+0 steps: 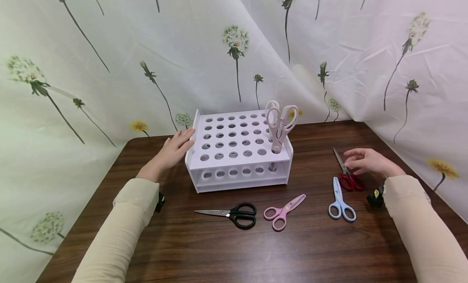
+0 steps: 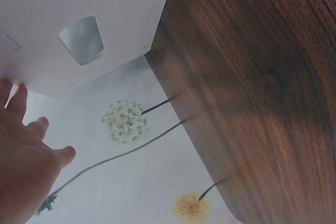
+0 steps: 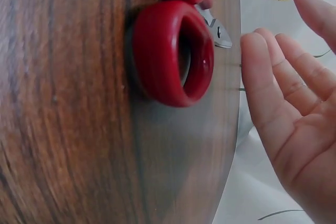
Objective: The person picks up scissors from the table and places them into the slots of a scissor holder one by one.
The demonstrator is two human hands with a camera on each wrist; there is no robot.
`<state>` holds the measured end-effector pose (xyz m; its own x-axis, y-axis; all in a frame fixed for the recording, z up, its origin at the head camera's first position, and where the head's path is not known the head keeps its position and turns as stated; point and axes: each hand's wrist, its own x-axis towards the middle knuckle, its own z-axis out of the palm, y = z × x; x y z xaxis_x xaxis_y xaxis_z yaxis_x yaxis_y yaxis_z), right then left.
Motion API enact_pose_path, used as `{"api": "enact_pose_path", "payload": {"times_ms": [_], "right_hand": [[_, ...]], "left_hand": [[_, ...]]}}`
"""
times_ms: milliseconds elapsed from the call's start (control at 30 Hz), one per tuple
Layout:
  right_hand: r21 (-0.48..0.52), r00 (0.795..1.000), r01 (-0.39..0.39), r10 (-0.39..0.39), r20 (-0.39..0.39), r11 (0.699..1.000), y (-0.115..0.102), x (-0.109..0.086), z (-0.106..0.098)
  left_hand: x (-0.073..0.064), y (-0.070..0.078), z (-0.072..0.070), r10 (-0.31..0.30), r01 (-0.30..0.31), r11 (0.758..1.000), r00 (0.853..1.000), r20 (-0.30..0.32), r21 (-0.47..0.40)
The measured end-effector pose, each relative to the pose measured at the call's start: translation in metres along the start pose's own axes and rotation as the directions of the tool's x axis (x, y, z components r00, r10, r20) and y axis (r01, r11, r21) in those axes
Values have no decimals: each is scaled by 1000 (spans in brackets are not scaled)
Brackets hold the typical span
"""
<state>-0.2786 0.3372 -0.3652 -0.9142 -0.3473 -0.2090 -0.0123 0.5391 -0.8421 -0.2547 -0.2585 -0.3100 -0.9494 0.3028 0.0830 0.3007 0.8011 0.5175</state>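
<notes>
A white rack [image 1: 234,161] with rows of round holes stands at the middle of the table. My left hand [image 1: 174,148] touches the rack's left side with its fingers extended. In the left wrist view, the fingertips meet the rack's white side panel [image 2: 121,24]. My right hand [image 1: 371,162] is just above and right of the red-handled scissors [image 1: 352,181], holding nothing. The right wrist view shows the hand's fingers [image 3: 257,66] apart from the red handle loops [image 3: 157,51]. Two pale-handled pairs of scissors [image 1: 280,130] stand upright in the rack's right column.
Black-handled scissors [image 1: 234,214] lie in front of the rack, with pink scissors [image 1: 283,212] to their right. Light blue scissors [image 1: 341,203] lie nearer me than the red ones. A floral cloth [image 1: 197,43] hangs behind the brown table [image 1: 204,258].
</notes>
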Motion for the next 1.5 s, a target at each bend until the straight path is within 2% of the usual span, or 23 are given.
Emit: {"api": "enact_pose_path", "payload": {"times_ms": [133,500,1200,1500], "right_hand": [[-30,1000,-9,10,26,1000,1,-1,0],[-29,995,-58,60,78,998,4,-3,2],[-187,994,-76,88,57,979,7,0,11],[-248,998,-34,46,45,968,6,1,16]], "left_hand": [[0,-1,1,-1,1,1000,1000,-3,-6],[1,-2,1,11,-11,1000,1000,-8,-10],[0,0,1,1,-1,1000,1000,-1,-20],[2,-1,1,0,1,1000,1000,3,-24]]}}
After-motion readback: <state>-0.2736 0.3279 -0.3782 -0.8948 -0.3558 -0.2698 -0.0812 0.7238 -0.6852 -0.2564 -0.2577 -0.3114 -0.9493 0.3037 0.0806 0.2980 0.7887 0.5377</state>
